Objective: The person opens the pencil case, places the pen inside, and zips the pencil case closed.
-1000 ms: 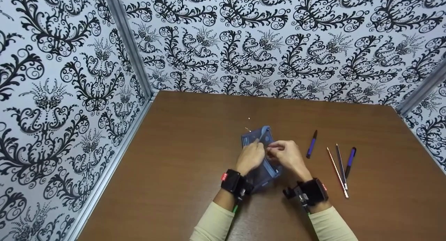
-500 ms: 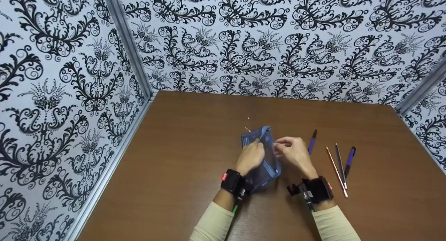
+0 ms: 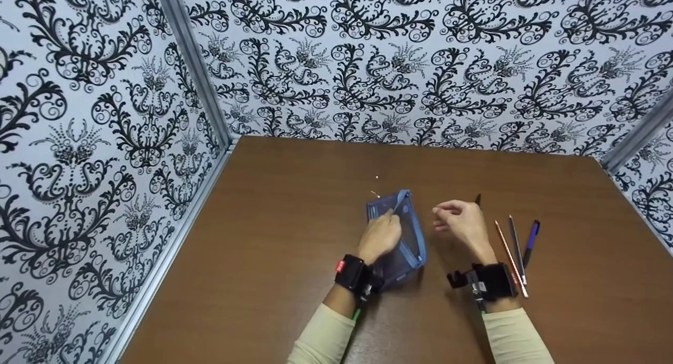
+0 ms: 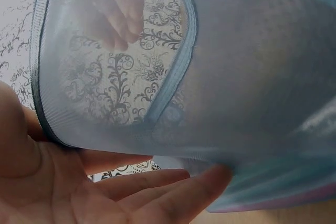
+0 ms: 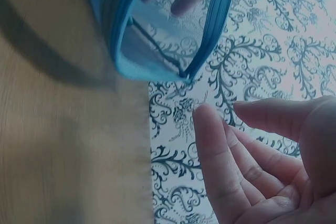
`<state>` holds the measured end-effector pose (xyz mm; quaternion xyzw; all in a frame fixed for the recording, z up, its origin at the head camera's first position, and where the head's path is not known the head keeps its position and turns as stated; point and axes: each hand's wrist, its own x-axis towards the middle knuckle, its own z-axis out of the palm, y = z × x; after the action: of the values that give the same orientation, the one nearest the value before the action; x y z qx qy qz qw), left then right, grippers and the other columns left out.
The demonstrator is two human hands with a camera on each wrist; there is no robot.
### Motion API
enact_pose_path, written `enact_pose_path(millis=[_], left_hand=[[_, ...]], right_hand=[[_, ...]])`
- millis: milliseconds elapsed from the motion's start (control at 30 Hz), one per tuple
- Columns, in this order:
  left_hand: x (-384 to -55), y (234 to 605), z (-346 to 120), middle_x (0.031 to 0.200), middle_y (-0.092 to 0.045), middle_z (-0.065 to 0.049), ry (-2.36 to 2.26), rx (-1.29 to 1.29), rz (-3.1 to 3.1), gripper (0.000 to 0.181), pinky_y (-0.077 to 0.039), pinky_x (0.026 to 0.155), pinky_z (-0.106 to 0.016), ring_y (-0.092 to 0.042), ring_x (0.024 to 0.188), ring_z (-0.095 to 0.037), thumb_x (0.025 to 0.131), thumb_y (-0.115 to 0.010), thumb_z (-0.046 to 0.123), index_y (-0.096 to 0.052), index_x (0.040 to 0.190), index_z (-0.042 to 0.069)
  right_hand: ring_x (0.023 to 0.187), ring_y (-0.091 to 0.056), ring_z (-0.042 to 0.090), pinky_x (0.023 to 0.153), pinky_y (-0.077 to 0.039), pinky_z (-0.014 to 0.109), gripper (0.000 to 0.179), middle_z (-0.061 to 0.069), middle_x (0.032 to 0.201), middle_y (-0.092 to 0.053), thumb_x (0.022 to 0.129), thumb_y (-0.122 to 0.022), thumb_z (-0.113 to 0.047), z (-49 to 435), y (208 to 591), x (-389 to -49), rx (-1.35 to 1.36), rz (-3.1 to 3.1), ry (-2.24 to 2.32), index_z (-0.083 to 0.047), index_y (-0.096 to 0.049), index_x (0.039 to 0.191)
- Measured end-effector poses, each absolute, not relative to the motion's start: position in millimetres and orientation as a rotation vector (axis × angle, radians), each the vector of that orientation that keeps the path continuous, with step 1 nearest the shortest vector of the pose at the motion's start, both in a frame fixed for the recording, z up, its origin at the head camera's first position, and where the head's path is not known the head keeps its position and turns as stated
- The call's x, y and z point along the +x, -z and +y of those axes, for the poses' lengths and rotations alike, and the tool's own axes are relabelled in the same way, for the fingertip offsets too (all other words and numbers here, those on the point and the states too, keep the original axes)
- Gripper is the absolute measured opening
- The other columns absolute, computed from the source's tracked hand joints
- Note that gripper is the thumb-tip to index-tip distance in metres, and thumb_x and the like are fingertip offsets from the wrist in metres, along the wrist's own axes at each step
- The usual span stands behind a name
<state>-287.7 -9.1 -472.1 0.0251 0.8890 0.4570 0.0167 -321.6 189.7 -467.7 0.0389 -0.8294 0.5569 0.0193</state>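
A blue mesh zip pouch (image 3: 408,228) stands tilted at the middle of the table, its zipped mouth spread apart. My left hand (image 3: 379,238) grips the pouch's side edge; in the left wrist view its fingers (image 4: 173,195) lie along the outside of the mesh. My right hand (image 3: 462,222) hovers to the right of the pouch, apart from it. In the right wrist view, a gap shows between its thumb and relaxed fingers (image 5: 215,156), with nothing held. Behind this hand, a pen (image 3: 478,199) is mostly hidden, only its dark tip showing.
On the brown table (image 3: 294,195), a light striped pencil (image 3: 509,253), a dark pencil (image 3: 516,243) and a blue-and-black pen (image 3: 532,240) lie at the right. Small bits (image 3: 376,194) lie beyond the pouch. Patterned walls (image 3: 368,64) stand behind and at the sides.
My right hand has drawn away from the pouch's mouth toward the right and now covers most of the nearer pen. The pouch mouth looks wider. My left hand keeps its hold.
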Motion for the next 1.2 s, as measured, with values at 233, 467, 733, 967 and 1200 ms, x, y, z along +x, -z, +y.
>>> enact_pose_path(millis=[233, 467, 733, 967, 1200], left_hand=[[-288, 470, -12, 0.146, -0.053, -0.009, -1.420, 0.037, 2.746, 0.053, -0.049, 0.098, -0.039, -0.058, 0.122, -0.026, 0.102, -0.028, 0.027, -0.053, 0.142, 0.003], [-289, 471, -13, 0.146, -0.053, -0.011, -1.393, 0.095, 2.769, 0.053, -0.050, 0.094, -0.037, -0.060, 0.115, -0.026, 0.102, -0.026, 0.025, -0.053, 0.141, 0.000], [-288, 469, -13, 0.148, -0.051, -0.009, -1.395, 0.062, 2.747, 0.054, -0.044, 0.107, -0.040, -0.049, 0.135, -0.029, 0.102, -0.025, 0.027, -0.052, 0.143, 0.003], [-288, 469, -14, 0.147, -0.052, -0.009, -1.397, 0.076, 2.755, 0.054, -0.043, 0.109, -0.038, -0.050, 0.134, -0.028, 0.102, -0.026, 0.028, -0.053, 0.142, 0.002], [-288, 469, -14, 0.147, -0.052, -0.011, -1.420, 0.097, 2.743, 0.054, -0.045, 0.105, -0.039, -0.056, 0.126, -0.026, 0.103, -0.025, 0.026, -0.052, 0.142, 0.001]], right_hand=[[0.061, -0.071, 0.012, 0.064, -0.061, 0.035, 0.026, 0.028, 0.095, -0.072, 0.094, -0.063, -0.004, 203, 470, -328, 0.037, -2.592, -1.696, 0.017, -0.064, 0.110], [0.059, -0.071, 0.011, 0.062, -0.060, 0.034, 0.025, 0.020, 0.088, -0.074, 0.095, -0.059, -0.005, 215, 476, -329, -0.020, -2.599, -1.644, 0.014, -0.066, 0.108], [0.064, -0.070, 0.010, 0.064, -0.060, 0.031, 0.026, 0.016, 0.092, -0.075, 0.096, -0.058, -0.007, 232, 474, -334, -0.086, -2.637, -1.631, 0.014, -0.066, 0.110], [0.076, -0.075, 0.020, 0.069, -0.061, 0.032, 0.030, 0.018, 0.103, -0.074, 0.097, -0.056, -0.011, 246, 468, -338, -0.118, -2.752, -1.564, 0.011, -0.065, 0.115], [0.073, -0.074, 0.016, 0.068, -0.060, 0.030, 0.032, 0.022, 0.105, -0.073, 0.097, -0.057, -0.012, 256, 469, -343, -0.164, -2.817, -1.540, 0.012, -0.063, 0.117]])
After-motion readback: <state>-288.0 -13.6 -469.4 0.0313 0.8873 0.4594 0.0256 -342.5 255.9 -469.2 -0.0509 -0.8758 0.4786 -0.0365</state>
